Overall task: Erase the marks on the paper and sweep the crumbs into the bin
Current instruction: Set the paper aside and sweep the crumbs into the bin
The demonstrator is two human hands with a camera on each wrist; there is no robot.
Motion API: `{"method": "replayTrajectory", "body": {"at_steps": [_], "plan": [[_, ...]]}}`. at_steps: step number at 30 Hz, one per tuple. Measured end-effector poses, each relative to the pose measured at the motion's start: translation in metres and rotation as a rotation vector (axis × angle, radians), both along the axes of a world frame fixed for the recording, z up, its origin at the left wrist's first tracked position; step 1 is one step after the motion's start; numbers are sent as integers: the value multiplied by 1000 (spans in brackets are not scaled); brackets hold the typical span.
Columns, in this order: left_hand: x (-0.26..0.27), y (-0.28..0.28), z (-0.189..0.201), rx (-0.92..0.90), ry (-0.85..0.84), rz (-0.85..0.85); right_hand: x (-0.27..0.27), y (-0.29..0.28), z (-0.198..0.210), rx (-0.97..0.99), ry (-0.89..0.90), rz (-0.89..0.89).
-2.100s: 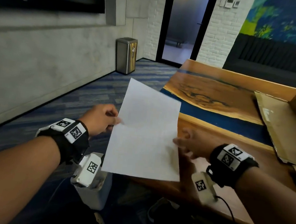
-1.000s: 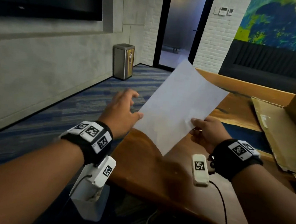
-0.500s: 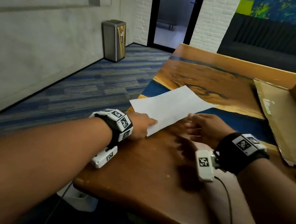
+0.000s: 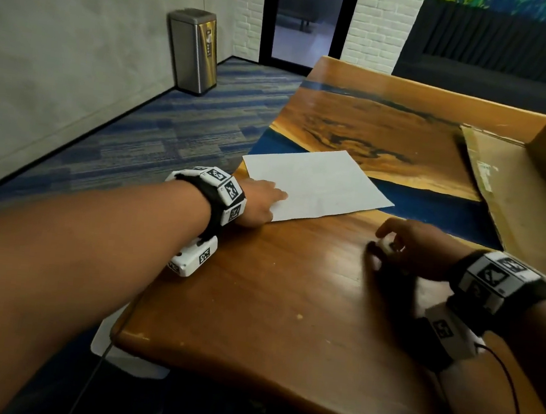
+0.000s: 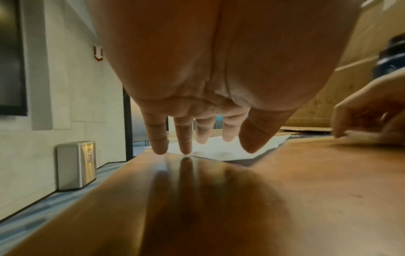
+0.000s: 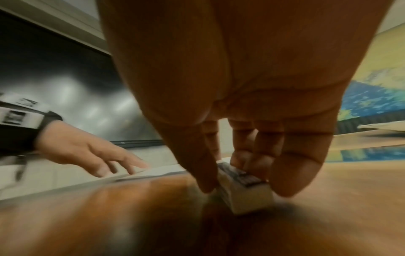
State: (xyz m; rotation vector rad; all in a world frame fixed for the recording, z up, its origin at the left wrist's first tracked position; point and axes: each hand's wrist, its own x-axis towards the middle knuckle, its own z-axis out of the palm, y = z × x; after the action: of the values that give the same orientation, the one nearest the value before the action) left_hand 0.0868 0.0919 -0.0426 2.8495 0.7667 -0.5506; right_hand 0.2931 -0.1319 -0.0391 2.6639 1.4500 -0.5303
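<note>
While the left hand (image 4: 258,202) lies flat with straight fingers (image 5: 185,138) on the near corner of the paper (image 4: 317,184), surely to pin it, the right hand (image 4: 409,244) curls thumb and fingertips round a small white eraser (image 6: 245,192) standing on the tabletop (image 4: 271,307), just short of the sheet's near edge. Marks are too faint to make out. One steel bin (image 4: 193,50) stands well off by the wall; something white (image 4: 125,349) sits under the tabletop's near-left edge.
</note>
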Motion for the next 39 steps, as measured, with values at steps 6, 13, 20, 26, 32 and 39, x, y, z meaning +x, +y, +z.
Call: {"method": "replayTrajectory", "body": {"at_steps": [6,13,20,26,32,39], "plan": [[-59,-5,2,-3,-1,90,-37,15,12,209,-85,127],[-143,-76,7,-187,193,-91,-145,17,-1,-303,-45,404],[-165,-66,10,-196,-269,-59,-166,26,36,-79,179,487],[-139,-58,16,-84,-17,-96,-168,37,7,-336,-76,469],[-107,-28,5,-5,-160,-19,-158,44,37,8,136,483],[-112,-37,11,-219,-49,-147,-151,75,0,-241,-56,397]]}}
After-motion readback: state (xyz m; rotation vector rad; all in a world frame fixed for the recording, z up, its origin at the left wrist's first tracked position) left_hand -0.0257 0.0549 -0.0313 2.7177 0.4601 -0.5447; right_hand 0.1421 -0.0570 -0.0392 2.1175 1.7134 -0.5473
